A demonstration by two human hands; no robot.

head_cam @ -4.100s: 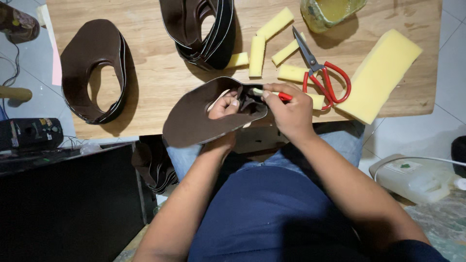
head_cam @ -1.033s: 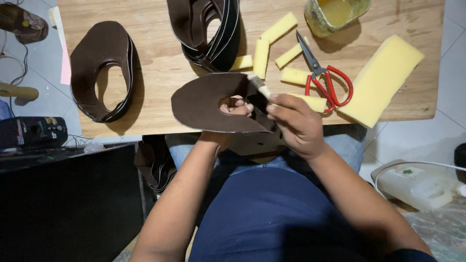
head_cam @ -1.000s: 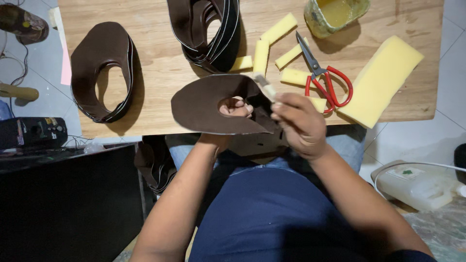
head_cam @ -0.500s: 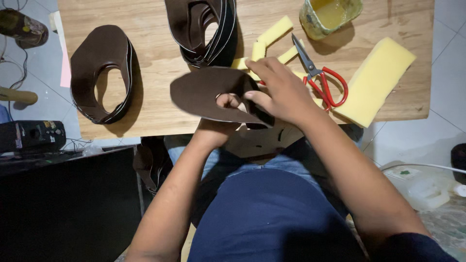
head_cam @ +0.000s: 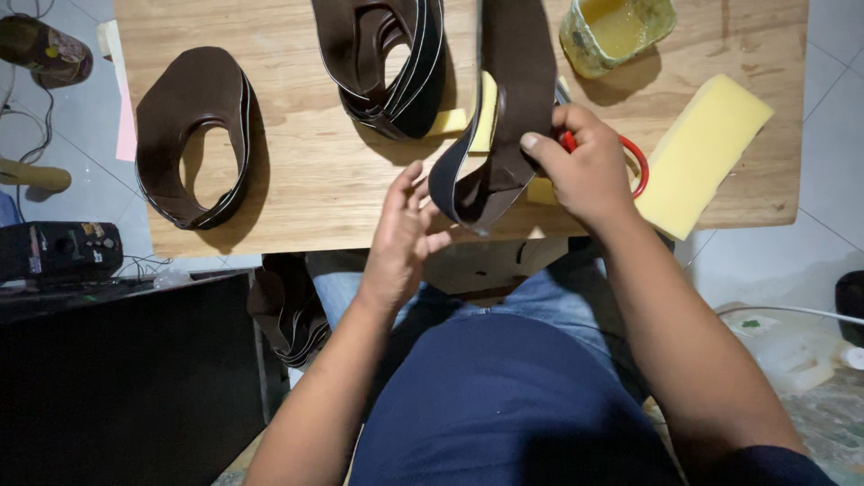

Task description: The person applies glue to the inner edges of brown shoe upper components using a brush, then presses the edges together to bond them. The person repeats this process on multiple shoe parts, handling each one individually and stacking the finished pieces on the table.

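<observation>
Brown leather piece now lifted upright, gripped by right hand, left hand open, fingertips touching its lower edge.

No clear packages, signs or lit screens. Only candidates: black device at 9 o'clock with small coloured labels on its top face; pink paper sheet at 10 o'clock, under the table edge.

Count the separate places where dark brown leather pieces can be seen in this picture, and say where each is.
4: a lone piece at the table's left, a stack at top centre, one held up by the right hand, and a bundle below the table edge. Stacked pieces hide their own numbers.
</observation>
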